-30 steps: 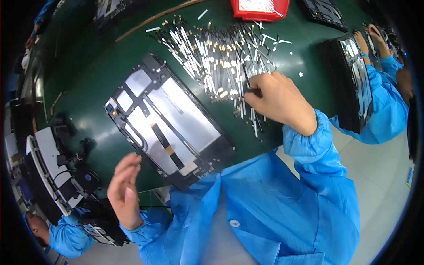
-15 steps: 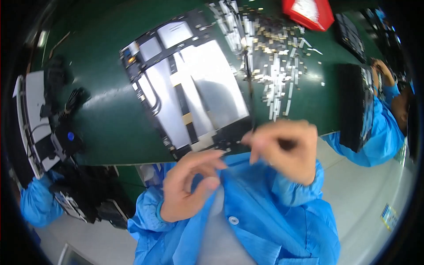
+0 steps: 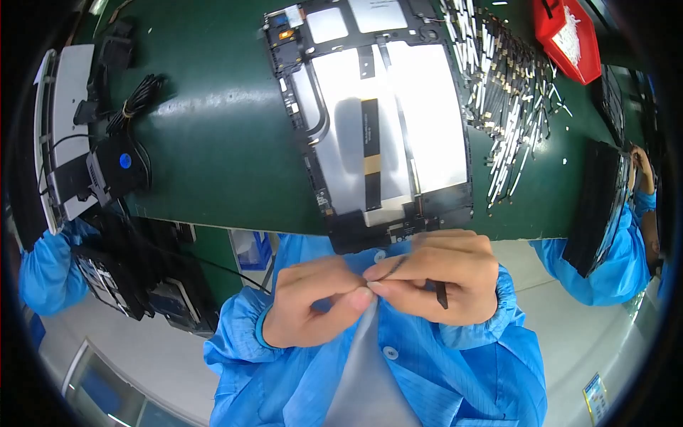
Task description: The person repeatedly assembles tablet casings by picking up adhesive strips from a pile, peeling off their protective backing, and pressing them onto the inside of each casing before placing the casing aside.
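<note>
My left hand (image 3: 316, 300) and my right hand (image 3: 435, 279) meet fingertip to fingertip in front of my chest. The right one pinches a thin dark strip (image 3: 442, 293), whose end shows below its fingers. Thumb and index finger of the left are pressed together at the same spot; whatever they grip is too small to tell. Just beyond the hands, an opened flat device (image 3: 427, 121) with silvery panels and a black frame lies at the table's near edge. A pile of thin black-and-white strips (image 3: 509, 85) is spread to its right.
A red bin (image 3: 587, 53) with white pieces stands at the back right. Black stacked panels (image 3: 597, 206) are at the right edge, near a co-worker's sleeve and hand. Cables (image 3: 135, 103) and a white panel (image 3: 71, 135) lie left on the green table (image 3: 213, 156).
My right hand has come from the strip pile to my chest with a dark strip. My left hand has moved right and closed against it. The view has turned and shifted.
</note>
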The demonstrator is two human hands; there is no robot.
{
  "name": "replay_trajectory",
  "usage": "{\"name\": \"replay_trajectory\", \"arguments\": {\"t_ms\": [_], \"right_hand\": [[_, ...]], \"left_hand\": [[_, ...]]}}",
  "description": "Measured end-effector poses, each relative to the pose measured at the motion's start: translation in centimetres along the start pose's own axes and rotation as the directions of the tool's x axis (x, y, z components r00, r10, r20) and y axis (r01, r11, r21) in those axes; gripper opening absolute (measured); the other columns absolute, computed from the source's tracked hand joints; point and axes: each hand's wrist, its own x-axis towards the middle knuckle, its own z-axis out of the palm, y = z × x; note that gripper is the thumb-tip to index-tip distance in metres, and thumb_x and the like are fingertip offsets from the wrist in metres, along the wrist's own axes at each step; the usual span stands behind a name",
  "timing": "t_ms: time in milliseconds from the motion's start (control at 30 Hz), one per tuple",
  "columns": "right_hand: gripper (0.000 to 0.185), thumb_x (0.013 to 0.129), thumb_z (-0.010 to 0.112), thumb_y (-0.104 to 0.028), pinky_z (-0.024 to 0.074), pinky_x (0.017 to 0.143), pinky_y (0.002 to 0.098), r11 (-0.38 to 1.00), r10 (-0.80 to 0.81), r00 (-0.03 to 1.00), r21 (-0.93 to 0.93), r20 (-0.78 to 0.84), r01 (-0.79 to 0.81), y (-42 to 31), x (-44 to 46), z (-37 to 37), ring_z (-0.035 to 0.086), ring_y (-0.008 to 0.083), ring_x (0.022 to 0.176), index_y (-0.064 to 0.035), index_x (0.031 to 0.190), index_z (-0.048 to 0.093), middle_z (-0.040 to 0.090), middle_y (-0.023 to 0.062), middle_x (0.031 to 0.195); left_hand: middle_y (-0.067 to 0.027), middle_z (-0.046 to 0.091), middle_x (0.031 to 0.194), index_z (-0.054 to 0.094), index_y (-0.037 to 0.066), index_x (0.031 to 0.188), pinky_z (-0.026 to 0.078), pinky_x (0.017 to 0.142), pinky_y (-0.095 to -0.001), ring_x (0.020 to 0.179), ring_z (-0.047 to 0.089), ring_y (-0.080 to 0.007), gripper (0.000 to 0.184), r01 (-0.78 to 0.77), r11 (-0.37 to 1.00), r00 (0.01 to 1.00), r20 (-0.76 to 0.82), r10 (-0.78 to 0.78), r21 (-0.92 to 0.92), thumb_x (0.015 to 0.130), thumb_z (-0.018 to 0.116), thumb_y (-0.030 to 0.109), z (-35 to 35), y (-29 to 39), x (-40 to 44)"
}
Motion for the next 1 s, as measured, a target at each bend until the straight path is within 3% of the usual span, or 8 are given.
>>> {"name": "replay_trajectory", "arguments": {"t_ms": [167, 233, 267, 433, 600, 833, 933, 1000], "right_hand": [[0.009, 0.069, 0.07, 0.005, 0.0405, 0.046, 0.0207, 0.998, 0.036, 0.994, -0.049, -0.105, -0.041, 0.9, 0.5, 0.8, 0.053, 0.0113, 0.049, 0.0026, 0.075, 0.064, 0.064, 0.0094, 0.065], [0.017, 0.069, 0.07, 0.004, 0.0435, 0.048, 0.0291, 0.976, 0.035, 0.986, -0.205, -0.164, -0.069, 1.0, 1.0, 0.9, 0.057, 0.021, 0.053, 0.0013, 0.084, 0.064, 0.058, 0.0108, 0.064], [0.015, 0.07, 0.068, 0.005, 0.0434, 0.048, 0.0298, 0.971, 0.029, 0.981, -0.227, -0.19, -0.073, 1.5, 1.0, 1.3, 0.056, 0.022, 0.054, 0.0012, 0.083, 0.062, 0.059, 0.0104, 0.067], [0.014, 0.072, 0.066, 0.006, 0.0438, 0.049, 0.0299, 0.951, -0.063, 0.977, -0.31, -0.203, -0.003, 3.2, 1.6, 1.8, 0.057, 0.0223, 0.058, 0.0007, 0.081, 0.057, 0.059, 0.0097, 0.072], [0.014, 0.071, 0.066, 0.006, 0.0432, 0.048, 0.0305, 0.942, -0.054, 0.976, -0.336, -0.212, -0.021, 3.1, 1.8, 1.9, 0.056, 0.0216, 0.056, 0.0005, 0.078, 0.056, 0.057, 0.0088, 0.068], [0.016, 0.066, 0.065, 0.006, 0.042, 0.046, 0.0325, 0.95, -0.03, 0.985, -0.31, -0.172, -0.025, 3.1, 1.8, 1.9, 0.052, 0.0236, 0.053, 0.0005, 0.078, 0.056, 0.054, 0.0094, 0.066], [0.015, 0.065, 0.064, 0.004, 0.0434, 0.051, 0.034, 0.958, -0.061, 0.996, -0.285, -0.066, 0.04, 2.8, 2.1, 1.8, 0.053, 0.0269, 0.06, 0.0005, 0.077, 0.056, 0.053, 0.0109, 0.069], [0.014, 0.067, 0.063, 0.002, 0.0455, 0.058, 0.0361, 0.913, 0.026, 0.999, -0.409, 0.042, -0.006, 2.3, 2.6, 2.2, 0.054, 0.0296, 0.07, 0.0006, 0.079, 0.056, 0.051, 0.0126, 0.075]], "left_hand": [[-0.0152, 0.058, 0.103, 0.059, -0.001, 0.105, 0.044, 0.077, -0.0306, 0.092, 0.057, -0.0257, 0.025, 0.054, 0.985, 0.983, -0.185, -0.023, 0.163, 0.082, 0.06, 0.01, -0.1, -0.9, -1.1], [-0.0157, 0.038, 0.13, 0.05, 0.002, 0.122, 0.034, 0.094, -0.0349, 0.118, 0.04, -0.0262, 0.039, 0.223, 0.974, 0.925, -0.306, -0.225, -0.043, 0.085, 0.056, 0.014, 0.1, -1.0, -1.6], [-0.0134, 0.022, 0.139, 0.037, 0.005, 0.136, 0.03, 0.097, -0.0366, 0.125, 0.03, -0.0248, 0.051, 0.297, 0.952, 0.946, -0.117, -0.304, -0.074, 0.091, 0.048, 0.026, -0.7, -1.1, -2.1], [-0.0139, 0.024, 0.138, 0.028, 0.005, 0.141, 0.028, 0.098, -0.0361, 0.127, 0.026, -0.0261, 0.069, 0.354, 0.932, 0.925, -0.12, -0.361, -0.076, 0.093, 0.029, 0.054, -0.2, -1.3, -2.2], [-0.0122, 0.018, 0.144, 0.024, 0.0, 0.142, 0.019, 0.102, -0.0343, 0.132, 0.02, -0.0231, 0.079, 0.349, 0.802, 0.883, -0.116, -0.455, -0.484, 0.091, 0.019, 0.06, 0.3, -1.0, -2.2], [-0.0132, 0.016, 0.146, 0.053, -0.003, 0.119, 0.018, 0.103, -0.0336, 0.133, 0.018, -0.0215, 0.072, 0.234, 0.544, 0.924, 0.01, -0.382, -0.806, 0.091, 0.022, 0.057, -1.8, -2.5, -2.9], [-0.0156, 0.021, 0.144, 0.061, -0.001, 0.1, 0.019, 0.105, -0.0358, 0.131, 0.022, -0.0223, 0.054, 0.22, 0.647, 0.951, 0.014, -0.308, -0.73, 0.094, 0.033, 0.044, -2.3, -2.7, -2.7], [-0.0167, 0.03, 0.137, 0.058, -0.001, 0.1, 0.026, 0.103, -0.0381, 0.125, 0.033, -0.0232, 0.029, 0.198, 0.919, 0.963, -0.107, -0.247, -0.34, 0.093, 0.047, 0.024, -2.2, -2.6, -2.2]]}}
